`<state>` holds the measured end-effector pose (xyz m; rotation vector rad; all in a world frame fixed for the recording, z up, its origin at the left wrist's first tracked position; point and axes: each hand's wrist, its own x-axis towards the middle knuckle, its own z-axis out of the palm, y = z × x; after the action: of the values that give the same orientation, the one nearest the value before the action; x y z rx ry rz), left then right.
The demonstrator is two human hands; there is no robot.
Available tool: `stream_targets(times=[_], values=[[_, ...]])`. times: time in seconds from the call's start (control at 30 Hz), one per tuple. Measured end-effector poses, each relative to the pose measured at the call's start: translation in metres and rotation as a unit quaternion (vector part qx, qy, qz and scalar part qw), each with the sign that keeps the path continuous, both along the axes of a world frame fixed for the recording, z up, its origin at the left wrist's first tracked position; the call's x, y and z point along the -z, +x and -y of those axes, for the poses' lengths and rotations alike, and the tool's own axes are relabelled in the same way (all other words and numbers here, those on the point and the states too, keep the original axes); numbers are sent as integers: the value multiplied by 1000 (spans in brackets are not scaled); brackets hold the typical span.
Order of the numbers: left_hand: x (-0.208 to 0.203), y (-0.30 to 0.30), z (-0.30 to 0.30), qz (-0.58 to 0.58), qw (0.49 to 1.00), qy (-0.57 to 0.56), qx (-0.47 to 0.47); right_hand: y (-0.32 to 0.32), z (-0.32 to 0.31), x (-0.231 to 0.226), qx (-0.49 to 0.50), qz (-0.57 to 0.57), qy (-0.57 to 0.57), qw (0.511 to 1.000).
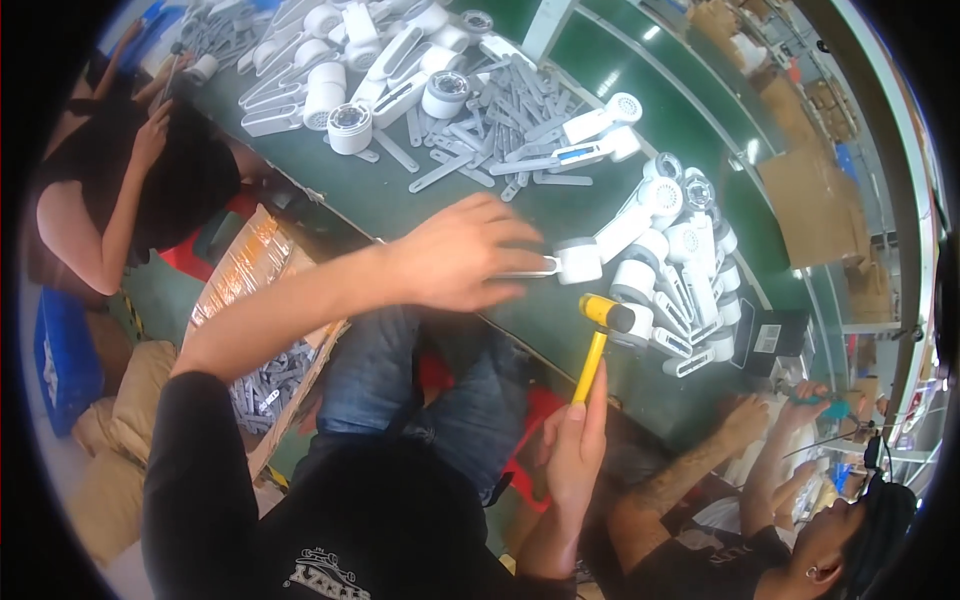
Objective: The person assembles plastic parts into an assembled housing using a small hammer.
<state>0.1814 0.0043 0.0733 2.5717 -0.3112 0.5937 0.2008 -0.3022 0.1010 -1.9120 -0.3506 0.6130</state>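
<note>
My left hand (462, 262) reaches over the green table (400, 205) and grips the handle of a white handheld fan part (572, 262), holding it flat on the surface. In my right hand (575, 445), lower down, is a small mallet (602, 335) with a yellow handle; its yellow and black head hovers just below and right of the white part. A heap of similar white fan bodies (680, 250) lies immediately to the right of the held part.
Grey plastic strips (500, 130) and more white round housings (350, 128) cover the far table. A cardboard box of grey parts (262, 330) sits by my left knee. A person (130, 190) sits at left, another person (790, 520) at lower right. A black box (768, 342) lies nearby.
</note>
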Motion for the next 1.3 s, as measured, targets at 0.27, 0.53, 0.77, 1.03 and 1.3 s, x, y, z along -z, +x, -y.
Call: stream_targets(times=[0.27, 0.53, 0.77, 1.03, 1.3], values=[[52, -20, 1, 75, 994, -51, -56, -4, -39, -33, 10, 36, 5, 999], [54, -17, 1, 86, 992, -80, -55, 1, -49, -22, 4, 64, -59, 996], [54, -17, 3, 97, 990, -77, -65, -2, -44, 3, -10, 113, -66, 991], [57, -20, 5, 94, 990, -80, -73, 4, -60, 8, -51, 151, -163, 974], [53, -24, 17, -34, 951, -248, -183, -2, -68, 9, -158, 229, -197, 940]])
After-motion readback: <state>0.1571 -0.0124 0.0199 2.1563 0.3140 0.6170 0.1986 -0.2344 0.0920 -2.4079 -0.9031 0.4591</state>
